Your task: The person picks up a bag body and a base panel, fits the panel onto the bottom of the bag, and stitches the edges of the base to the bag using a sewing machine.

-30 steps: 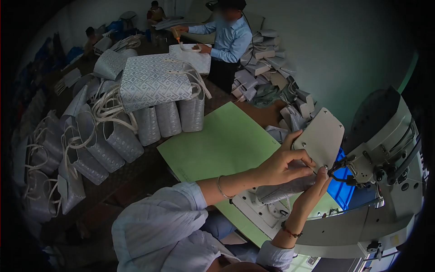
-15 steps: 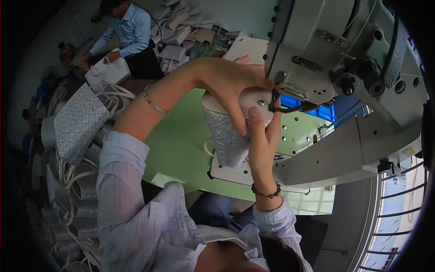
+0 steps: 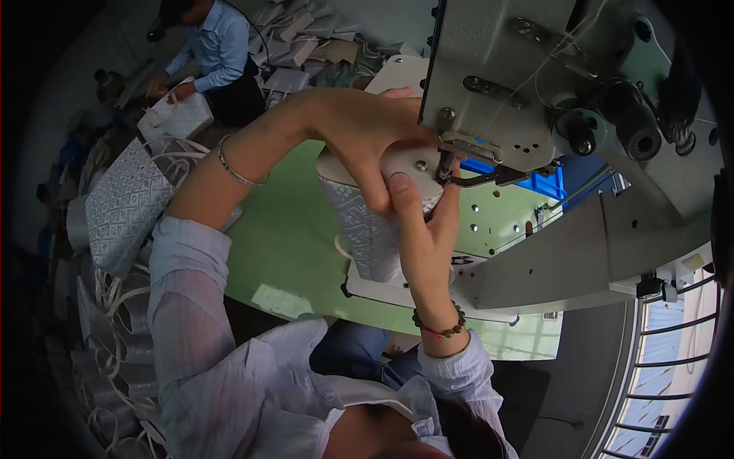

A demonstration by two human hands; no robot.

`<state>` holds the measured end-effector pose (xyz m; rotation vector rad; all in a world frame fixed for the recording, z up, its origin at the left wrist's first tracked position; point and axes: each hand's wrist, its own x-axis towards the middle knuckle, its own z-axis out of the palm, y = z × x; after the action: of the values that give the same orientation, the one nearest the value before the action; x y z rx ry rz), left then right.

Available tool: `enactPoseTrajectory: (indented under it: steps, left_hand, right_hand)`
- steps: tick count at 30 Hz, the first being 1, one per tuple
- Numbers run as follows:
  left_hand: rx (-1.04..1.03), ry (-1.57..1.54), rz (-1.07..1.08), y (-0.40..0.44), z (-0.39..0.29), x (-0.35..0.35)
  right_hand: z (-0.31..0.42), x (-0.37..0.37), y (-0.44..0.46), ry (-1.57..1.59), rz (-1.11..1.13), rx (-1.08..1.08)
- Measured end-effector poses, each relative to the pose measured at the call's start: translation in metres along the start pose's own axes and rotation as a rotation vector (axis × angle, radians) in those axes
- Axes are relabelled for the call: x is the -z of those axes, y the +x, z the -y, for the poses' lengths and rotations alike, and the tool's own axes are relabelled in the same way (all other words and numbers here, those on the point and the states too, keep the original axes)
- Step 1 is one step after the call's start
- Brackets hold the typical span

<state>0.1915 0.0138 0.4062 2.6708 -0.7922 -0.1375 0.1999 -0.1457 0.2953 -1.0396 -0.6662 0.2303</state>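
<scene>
A silver-white patterned bag (image 3: 355, 226) hangs below the pale flat arm plate (image 3: 403, 161) of a sewing machine (image 3: 497, 84), its edge at the needle area. My left hand (image 3: 367, 141) arches over the plate, thumb pressed on the bag's near side, its other fingers partly hidden behind the machine head. My right hand (image 3: 424, 229) grips the bag's edge just below the presser foot (image 3: 449, 164), thumb on top and fingers behind. Both thumbs nearly meet at the plate's front edge.
Below the machine lies a green tabletop (image 3: 267, 229). Patterned bags with white handles (image 3: 126, 206) stand at the left. A co-worker in a blue shirt (image 3: 222, 46) handles a white bag (image 3: 174, 107) at the upper left. A blue bin (image 3: 547, 183) sits behind the machine head; barred window at right.
Since a second ago the view has swung toward the machine, and both hands have brought the bag's edge to the needle area. Over the last half second they have barely shifted.
</scene>
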Motion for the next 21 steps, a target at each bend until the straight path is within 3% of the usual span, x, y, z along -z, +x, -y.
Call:
enactPoseTrajectory:
  steps: [3,18,21]
  left_hand:
    - [-0.012,0.113,-0.021,-0.0022,-0.0041,-0.0013]
    - [0.022,0.016,0.002,-0.0017,-0.0037,-0.0018]
    - [0.076,0.069,0.130,0.0007,-0.0035,0.0044]
  right_hand:
    - [0.0006,0.0036,0.0012,-0.035,0.030,0.010]
    - [0.0027,0.0013,0.0014,-0.091,0.017,0.009]
    - [0.0054,-0.0001,0.0010,-0.056,0.003,-0.021]
